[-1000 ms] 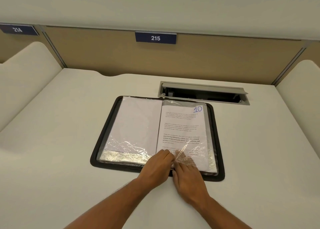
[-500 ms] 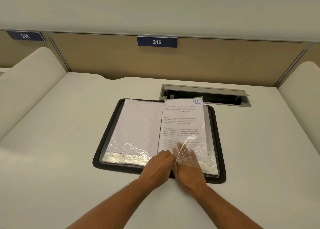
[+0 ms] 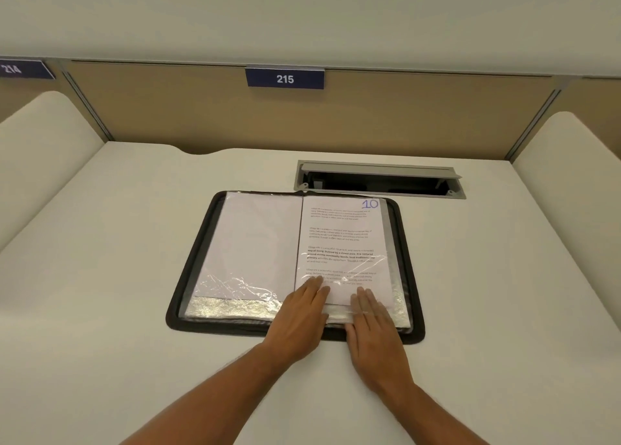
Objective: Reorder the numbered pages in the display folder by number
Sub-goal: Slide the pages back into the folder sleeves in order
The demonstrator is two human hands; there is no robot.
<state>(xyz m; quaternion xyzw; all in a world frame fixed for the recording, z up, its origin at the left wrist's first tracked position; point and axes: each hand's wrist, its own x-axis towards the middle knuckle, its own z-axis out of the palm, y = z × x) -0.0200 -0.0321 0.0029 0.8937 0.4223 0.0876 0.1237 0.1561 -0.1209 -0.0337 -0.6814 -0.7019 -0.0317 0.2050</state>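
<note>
Folder: black-edged display folder (image 3: 415, 269) lies open flat on the white desk (image 3: 117, 259), mid-desk, just near of the cable hatch (image 3: 379, 179).
Right page: printed sheet marked 10 (image 3: 342, 239) sits in the right-hand clear sleeve (image 3: 389, 290), number at its far right corner; its near edge stops short of the sleeve's near edge.
Left page: blank-looking sheet (image 3: 255, 243) in the left sleeve, no number readable; looks like the back of a page.
Left hand: left hand (image 3: 300, 317) flat, fingers straight and together, tips pressing the near left corner of sheet 10 by the spine; grips nothing.
Right hand: right hand (image 3: 369, 323) flat on the near edge of the right sleeve, fingers straight and slightly spread; plastic glare covers the tips, so over or under the film I cannot tell.
Step in hand: judged as seating or smoothing sheet 10 in its pocket.
Doing it well: keep the left palm pinning by the spine, stroke the sheet with flat fingers toward the far end, no pinching, since the film is wrinkled and could crease the paper.
Writing: "10" handwritten in blue; "215" on the blue plate (image 3: 285, 78) at the far panel; "214" on the far-left plate (image 3: 20, 69); body text mostly too small, bold lines barely legible.
</note>
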